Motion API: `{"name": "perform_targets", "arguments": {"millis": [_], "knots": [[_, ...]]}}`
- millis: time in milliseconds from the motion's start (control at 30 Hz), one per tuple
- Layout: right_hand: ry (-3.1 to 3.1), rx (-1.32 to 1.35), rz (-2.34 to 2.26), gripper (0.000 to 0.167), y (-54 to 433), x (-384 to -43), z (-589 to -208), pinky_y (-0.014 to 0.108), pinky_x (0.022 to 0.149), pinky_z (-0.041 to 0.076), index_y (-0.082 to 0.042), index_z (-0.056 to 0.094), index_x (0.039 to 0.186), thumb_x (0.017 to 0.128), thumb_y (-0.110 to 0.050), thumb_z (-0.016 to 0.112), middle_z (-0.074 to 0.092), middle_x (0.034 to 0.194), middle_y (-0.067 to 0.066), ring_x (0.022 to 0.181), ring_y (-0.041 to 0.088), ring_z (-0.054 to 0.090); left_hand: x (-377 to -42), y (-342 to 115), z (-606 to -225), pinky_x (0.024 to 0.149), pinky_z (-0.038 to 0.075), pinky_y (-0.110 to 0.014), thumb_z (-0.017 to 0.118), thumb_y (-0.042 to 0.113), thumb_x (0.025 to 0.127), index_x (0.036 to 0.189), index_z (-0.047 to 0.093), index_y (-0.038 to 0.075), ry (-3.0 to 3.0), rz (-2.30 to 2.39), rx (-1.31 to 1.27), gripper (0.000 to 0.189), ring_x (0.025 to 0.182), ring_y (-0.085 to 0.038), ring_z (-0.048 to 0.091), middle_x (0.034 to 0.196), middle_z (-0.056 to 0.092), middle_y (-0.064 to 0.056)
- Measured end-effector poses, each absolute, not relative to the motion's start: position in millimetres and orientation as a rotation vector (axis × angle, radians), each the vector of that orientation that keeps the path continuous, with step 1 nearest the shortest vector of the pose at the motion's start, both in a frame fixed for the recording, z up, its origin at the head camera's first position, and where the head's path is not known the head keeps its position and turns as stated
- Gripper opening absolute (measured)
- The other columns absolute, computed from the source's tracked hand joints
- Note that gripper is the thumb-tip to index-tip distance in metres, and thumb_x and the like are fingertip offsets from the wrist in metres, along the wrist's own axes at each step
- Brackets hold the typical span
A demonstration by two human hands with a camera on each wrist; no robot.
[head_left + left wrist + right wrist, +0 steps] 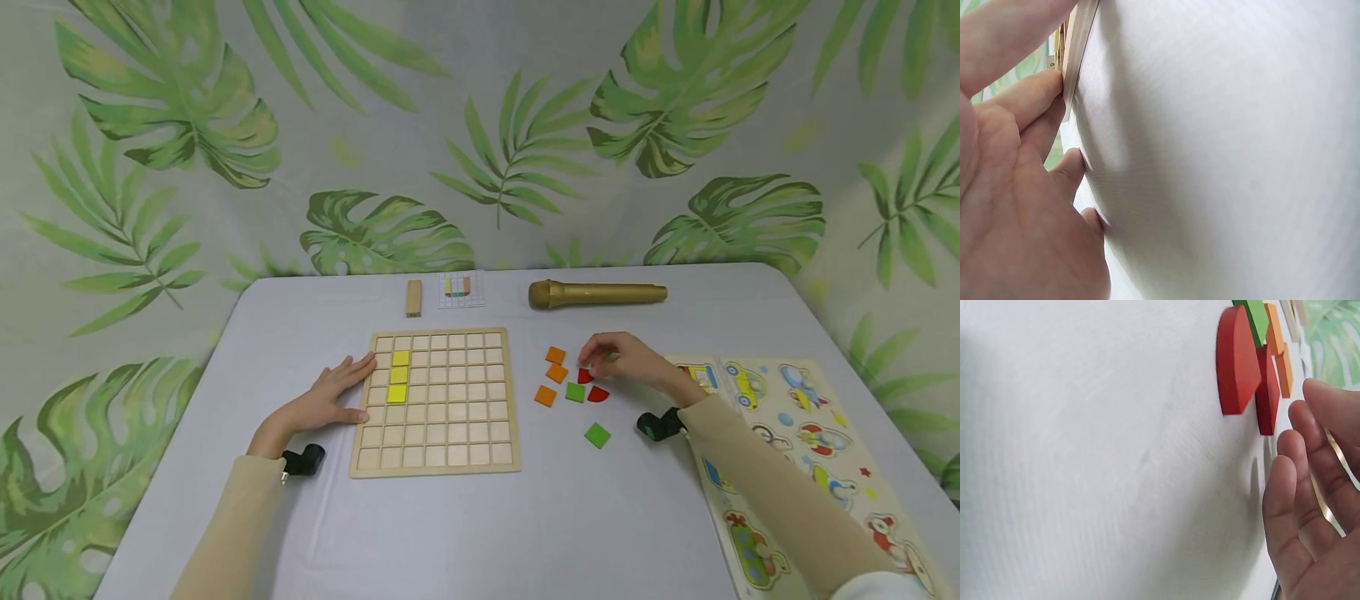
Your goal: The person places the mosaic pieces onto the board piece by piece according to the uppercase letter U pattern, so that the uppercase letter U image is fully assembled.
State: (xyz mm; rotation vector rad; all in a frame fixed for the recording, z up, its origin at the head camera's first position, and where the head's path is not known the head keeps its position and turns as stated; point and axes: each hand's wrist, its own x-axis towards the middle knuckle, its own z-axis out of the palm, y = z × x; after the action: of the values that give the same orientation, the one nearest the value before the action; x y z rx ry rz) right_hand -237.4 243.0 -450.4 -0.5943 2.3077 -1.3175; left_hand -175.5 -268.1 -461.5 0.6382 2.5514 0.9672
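My left hand (330, 398) rests against the left edge of the wooden grid board (435, 472), fingers spread and the thumb low along the same edge. In the left wrist view its fingertips (1054, 81) touch the board's side. Three yellow square tiles (397, 392) form a column in the board's second column. Right of the board, my right hand (622, 357) hovers close over a red quarter-circle tile (584, 377), fingers loosely bent with nothing between them. A second red quarter-circle tile (1235, 362) lies just beside it, next to a green square tile (575, 392).
Three orange tiles (545, 396) lie between board and right hand; another green tile (597, 435) sits nearer. Behind stand a small wooden block (414, 298), a pattern card (461, 289) and a gold microphone (600, 294). A picture puzzle board (810, 433) lies under the right forearm.
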Motion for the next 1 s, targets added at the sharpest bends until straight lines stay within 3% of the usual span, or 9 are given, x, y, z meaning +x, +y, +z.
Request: {"name": "perform_targets", "arguments": {"millis": [467, 833, 1000], "knots": [[2.512, -0.704, -1.088, 0.018, 231, -232, -456, 0.03, 0.071, 0.047, -0.006, 0.066, 0.093, 0.081, 0.007, 0.068, 0.062, 0.087, 0.001, 0.08, 0.021, 0.053, -175, -270, -462, 0.107, -0.009, -0.062, 0.072, 0.03, 0.085, 0.151, 0.021, 0.0, 2.552, 0.97, 0.665, 0.088, 0.141, -0.045, -0.005, 0.157, 0.012, -0.02], [2.407, -0.626, -1.18, 0.008, 235, -233, -450, 0.029, 0.069, 0.049, -0.002, 0.067, 0.093, 0.086, 0.002, 0.067, 0.065, 0.091, 0.008, 0.077, 0.022, 0.054, -175, -270, -464, 0.107, -0.009, -0.062, 0.072, 0.031, 0.085, 0.151, 0.022, 0.001, 2.55, 0.979, 0.66, 0.088, 0.141, -0.045, -0.005, 0.157, 0.013, -0.02], [2.307, -0.567, -1.289, 0.012, 224, -232, -443, 0.025, 0.07, 0.05, 0.003, 0.065, 0.097, 0.087, -0.004, 0.068, 0.065, 0.094, 0.01, 0.081, 0.023, 0.054, -175, -269, -464, 0.107, -0.009, -0.062, 0.072, 0.03, 0.085, 0.151, 0.021, 0.001, 2.559, 0.966, 0.652, 0.088, 0.141, -0.044, -0.005, 0.157, 0.012, -0.019]]}}
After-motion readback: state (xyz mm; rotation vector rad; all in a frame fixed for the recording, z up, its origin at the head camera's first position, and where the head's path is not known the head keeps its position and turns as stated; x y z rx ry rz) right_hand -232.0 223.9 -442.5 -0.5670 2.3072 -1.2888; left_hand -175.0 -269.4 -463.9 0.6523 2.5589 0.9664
